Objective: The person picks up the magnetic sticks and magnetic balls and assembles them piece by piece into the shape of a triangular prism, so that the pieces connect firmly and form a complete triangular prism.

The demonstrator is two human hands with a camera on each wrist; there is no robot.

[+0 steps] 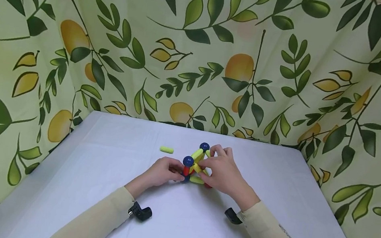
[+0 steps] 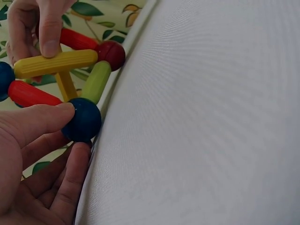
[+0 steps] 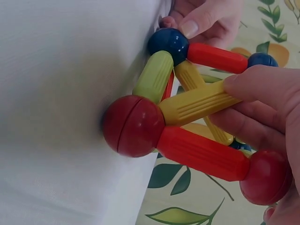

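A frame of coloured rods and balls, like a magnetic building set, stands on the white table between both hands. My left hand (image 1: 162,171) pinches a blue ball (image 2: 84,123) at its low corner, thumb on top and a finger beneath. The right hand (image 1: 225,173) holds a yellow rod (image 3: 194,104) between thumb and fingers. In the right wrist view, that rod slants from a red ball (image 3: 133,126) towards the upper blue ball (image 3: 262,60). Red rods (image 3: 204,153) and a light green rod (image 3: 153,77) join other balls. The right hand hides part of the structure.
A single light green rod (image 1: 166,149) lies on the table (image 1: 118,137), behind and left of the structure. A leaf-and-fruit patterned cloth (image 1: 196,75) hangs around the table's back and sides.
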